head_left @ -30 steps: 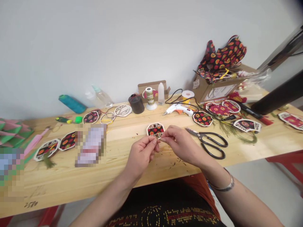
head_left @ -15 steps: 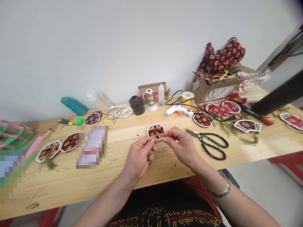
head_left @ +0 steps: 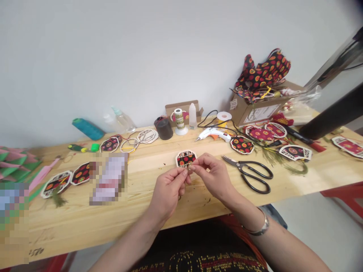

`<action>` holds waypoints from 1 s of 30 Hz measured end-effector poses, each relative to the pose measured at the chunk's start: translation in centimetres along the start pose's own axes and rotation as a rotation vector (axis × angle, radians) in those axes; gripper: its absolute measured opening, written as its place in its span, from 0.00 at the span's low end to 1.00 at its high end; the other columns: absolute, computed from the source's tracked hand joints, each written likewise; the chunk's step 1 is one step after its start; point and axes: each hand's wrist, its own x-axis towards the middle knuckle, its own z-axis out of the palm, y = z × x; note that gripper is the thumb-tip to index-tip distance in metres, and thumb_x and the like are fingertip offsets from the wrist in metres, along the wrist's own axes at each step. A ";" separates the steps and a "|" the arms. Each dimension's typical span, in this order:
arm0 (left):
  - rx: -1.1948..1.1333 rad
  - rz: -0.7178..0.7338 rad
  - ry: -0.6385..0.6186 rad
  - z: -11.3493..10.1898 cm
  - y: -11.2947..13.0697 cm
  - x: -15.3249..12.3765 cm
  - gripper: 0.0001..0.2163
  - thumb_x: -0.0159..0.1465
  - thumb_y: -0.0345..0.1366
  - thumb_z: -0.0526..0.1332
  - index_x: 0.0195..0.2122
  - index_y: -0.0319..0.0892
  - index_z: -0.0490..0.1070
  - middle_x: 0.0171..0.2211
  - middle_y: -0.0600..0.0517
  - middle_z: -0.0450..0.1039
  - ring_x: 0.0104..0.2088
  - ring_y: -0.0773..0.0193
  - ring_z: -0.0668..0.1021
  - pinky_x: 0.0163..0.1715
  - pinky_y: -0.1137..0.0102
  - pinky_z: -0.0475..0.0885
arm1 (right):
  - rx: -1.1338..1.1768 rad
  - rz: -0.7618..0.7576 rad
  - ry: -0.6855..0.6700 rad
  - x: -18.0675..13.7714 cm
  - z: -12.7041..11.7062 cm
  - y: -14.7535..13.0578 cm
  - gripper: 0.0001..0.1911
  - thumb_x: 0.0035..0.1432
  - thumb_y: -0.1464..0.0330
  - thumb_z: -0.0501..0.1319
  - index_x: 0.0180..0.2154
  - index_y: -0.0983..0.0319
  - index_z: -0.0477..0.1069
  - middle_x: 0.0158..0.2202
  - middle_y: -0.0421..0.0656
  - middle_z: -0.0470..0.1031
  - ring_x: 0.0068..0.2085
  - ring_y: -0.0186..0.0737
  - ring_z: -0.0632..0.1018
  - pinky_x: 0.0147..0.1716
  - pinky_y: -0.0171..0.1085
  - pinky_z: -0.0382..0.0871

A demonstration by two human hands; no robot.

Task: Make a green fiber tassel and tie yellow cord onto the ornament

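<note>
Close together at the middle of the table, my left hand (head_left: 169, 189) and my right hand (head_left: 212, 174) are both closed in a pinch. Their fingertips meet over a thin thread, mostly hidden by the fingers. Just behind the fingertips lies an eight-sided ornament (head_left: 185, 157) with a pale cut-out frame and black cloth with red and yellow spots. The fingers cover its lower edge; whether they touch it I cannot tell. To the right of my right hand rest black-handled scissors (head_left: 253, 170), blades pointing up and left.
A white glue gun (head_left: 214, 133) with a black cable lies behind the scissors. Black thread spool (head_left: 163, 128), small white bottle (head_left: 193, 116) and teal thread cone (head_left: 88, 129) line the wall. More ornaments (head_left: 242, 145) lie on the right, near a cardboard box (head_left: 262, 109) of cloth.
My fingertips have drawn closer together, and the olive strands seen between them before are now largely covered. The view has shifted slightly; the ornament and scissors otherwise lie as before.
</note>
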 end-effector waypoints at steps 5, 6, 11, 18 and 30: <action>0.065 0.001 0.021 -0.2 -0.2 0.0 0.08 0.56 0.36 0.63 0.23 0.38 0.73 0.19 0.54 0.66 0.16 0.76 0.59 0.14 0.76 0.50 | 0.140 0.115 -0.043 0.2 0.1 0.1 0.05 0.50 0.69 0.63 0.25 0.62 0.70 0.25 0.39 0.71 0.28 0.33 0.73 0.30 0.35 0.67; 0.080 0.000 0.017 -0.3 -0.3 0.0 0.09 0.56 0.37 0.63 0.22 0.38 0.73 0.19 0.54 0.65 0.16 0.75 0.59 0.14 0.76 0.50 | 0.153 0.124 -0.044 0.2 0.2 0.1 0.05 0.50 0.68 0.63 0.25 0.62 0.70 0.25 0.38 0.71 0.27 0.33 0.73 0.30 0.35 0.67; 0.122 -0.004 -0.014 -0.5 -0.3 0.0 0.10 0.56 0.38 0.63 0.22 0.38 0.73 0.21 0.54 0.67 0.16 0.76 0.60 0.15 0.76 0.51 | 0.226 0.154 -0.050 0.3 0.4 0.2 0.06 0.48 0.67 0.65 0.24 0.62 0.69 0.24 0.37 0.69 0.26 0.33 0.72 0.29 0.35 0.67; 0.082 -0.015 0.019 -0.4 0.1 -0.2 0.09 0.55 0.38 0.64 0.23 0.38 0.73 0.24 0.53 0.68 0.16 0.77 0.61 0.14 0.77 0.51 | 0.266 0.261 -0.058 0.2 -0.4 0.0 0.11 0.55 0.62 0.60 0.31 0.62 0.76 0.27 0.39 0.74 0.26 0.31 0.67 0.30 0.34 0.62; 0.122 -0.010 -0.024 -0.3 0.1 -0.2 0.10 0.56 0.37 0.64 0.21 0.38 0.72 0.20 0.54 0.65 0.16 0.76 0.60 0.15 0.76 0.51 | 0.530 0.340 -0.320 0.7 -0.1 -0.2 0.11 0.48 0.64 0.65 0.22 0.64 0.71 0.19 0.38 0.73 0.25 0.33 0.72 0.30 0.36 0.64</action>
